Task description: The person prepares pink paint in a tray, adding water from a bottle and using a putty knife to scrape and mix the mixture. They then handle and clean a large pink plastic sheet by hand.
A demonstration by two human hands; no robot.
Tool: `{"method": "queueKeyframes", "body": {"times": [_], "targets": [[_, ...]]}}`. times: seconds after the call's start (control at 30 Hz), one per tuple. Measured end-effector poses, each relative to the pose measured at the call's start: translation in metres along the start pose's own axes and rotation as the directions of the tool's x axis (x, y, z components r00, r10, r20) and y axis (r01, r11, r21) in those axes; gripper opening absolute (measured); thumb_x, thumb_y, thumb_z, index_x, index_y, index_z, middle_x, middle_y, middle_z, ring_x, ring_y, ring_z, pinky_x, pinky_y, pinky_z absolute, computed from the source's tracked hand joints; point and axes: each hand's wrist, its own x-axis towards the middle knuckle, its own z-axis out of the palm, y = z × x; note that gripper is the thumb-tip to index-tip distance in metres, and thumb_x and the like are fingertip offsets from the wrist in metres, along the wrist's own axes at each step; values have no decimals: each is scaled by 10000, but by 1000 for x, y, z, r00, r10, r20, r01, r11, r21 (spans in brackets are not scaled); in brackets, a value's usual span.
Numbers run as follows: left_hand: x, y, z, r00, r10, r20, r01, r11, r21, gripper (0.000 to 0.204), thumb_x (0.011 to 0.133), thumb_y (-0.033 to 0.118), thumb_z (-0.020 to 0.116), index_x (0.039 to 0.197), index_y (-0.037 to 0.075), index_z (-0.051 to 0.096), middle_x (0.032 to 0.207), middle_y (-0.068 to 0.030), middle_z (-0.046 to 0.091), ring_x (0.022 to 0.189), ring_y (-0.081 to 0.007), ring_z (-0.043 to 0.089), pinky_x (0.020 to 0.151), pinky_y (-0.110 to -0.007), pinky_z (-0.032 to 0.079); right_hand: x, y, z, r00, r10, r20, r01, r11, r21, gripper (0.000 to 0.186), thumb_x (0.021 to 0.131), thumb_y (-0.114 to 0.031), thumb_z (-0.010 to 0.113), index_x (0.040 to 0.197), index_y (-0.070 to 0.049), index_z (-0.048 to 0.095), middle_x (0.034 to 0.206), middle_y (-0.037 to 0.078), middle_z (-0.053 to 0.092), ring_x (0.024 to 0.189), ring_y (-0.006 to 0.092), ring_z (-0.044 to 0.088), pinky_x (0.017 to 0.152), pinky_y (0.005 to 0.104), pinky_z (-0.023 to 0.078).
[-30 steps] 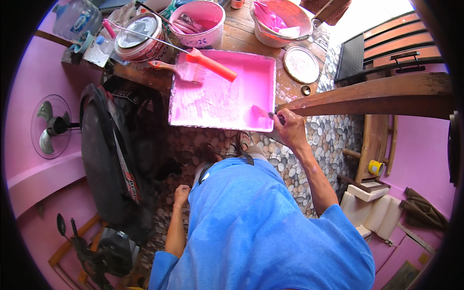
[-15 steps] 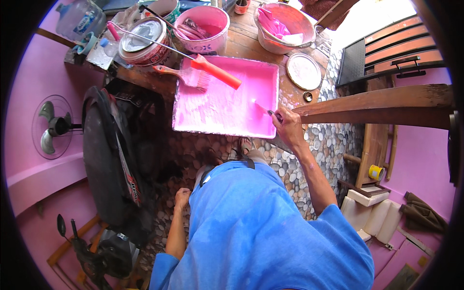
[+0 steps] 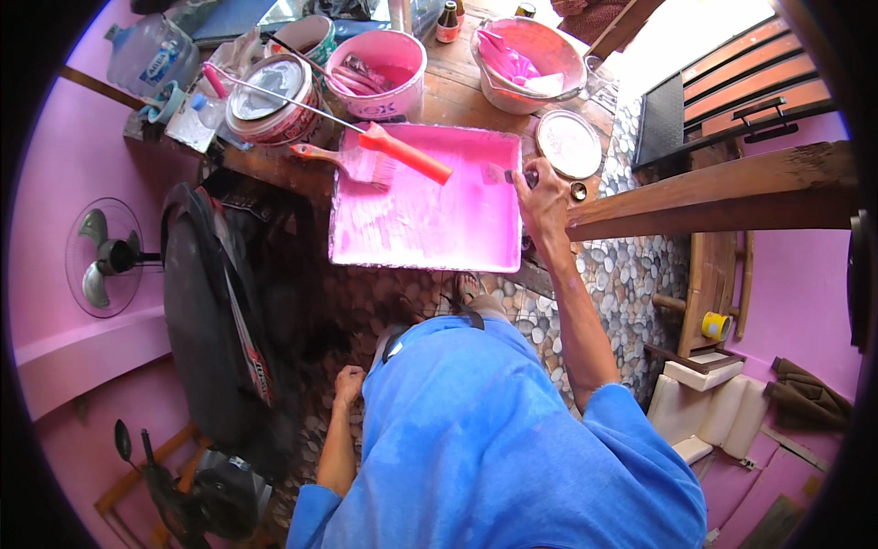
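Tray (image 3: 480, 240) on bench (image 3: 450, 91): my right hand (image 3: 543, 194) grips dark-handled tool (image 3: 495, 173) over far right part; left hand (image 3: 348, 384) hangs near, curled, contents unclear.

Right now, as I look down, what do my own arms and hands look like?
Your left hand and right hand are both bare, with no gloves, rings or watch that I can make out. The left forearm and right forearm are uncovered too, below the loose, short, plain blue sleeves of your shirt. No cables show on either arm.
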Motion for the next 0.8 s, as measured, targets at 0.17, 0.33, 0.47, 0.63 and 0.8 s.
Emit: {"method": "queueKeyframes", "body": {"times": [0.17,0.33,0.47,0.63,0.8], "targets": [[1,-8,3,1000,12,-13,-13,999,-49,272,719,208,675,934,44,695,888,-140,703,851,-233,672,786,-325,510,36,13,18,990,6,-144,-10,1000,-27,267,796,-190,719,901,31,613,761,188,667,674,271,663,628,377,512],[-2,-24,5,1000,13,-26,-15,997,-76,265,733,226,677,923,42,699,872,-139,702,831,-228,673,768,-325,515,55,63,57,894,236,-381,-205,971,121,306,757,-210,752,878,30,606,722,150,664,632,243,653,603,368,507],[-11,-14,-4,1000,-12,-19,11,998,-55,276,731,241,682,929,49,702,881,-136,703,835,-229,672,770,-327,516,64,96,76,681,600,-420,-355,772,527,284,784,-218,739,814,13,576,658,108,637,480,173,599,443,305,479],[-8,-26,-9,999,-8,-44,8,1000,5,286,727,270,701,921,60,706,898,-133,703,855,-233,670,777,-328,512,61,85,67,561,785,-262,-413,540,734,334,795,-258,742,829,14,551,619,82,615,404,138,556,339,266,421],[-3,-35,-15,999,29,-38,-28,999,20,252,737,233,699,917,58,703,888,-127,702,856,-233,670,789,-331,512,44,44,57,499,637,-587,-586,747,313,537,817,-295,701,1165,36,460,868,161,612,762,255,613,662,380,495]]}}
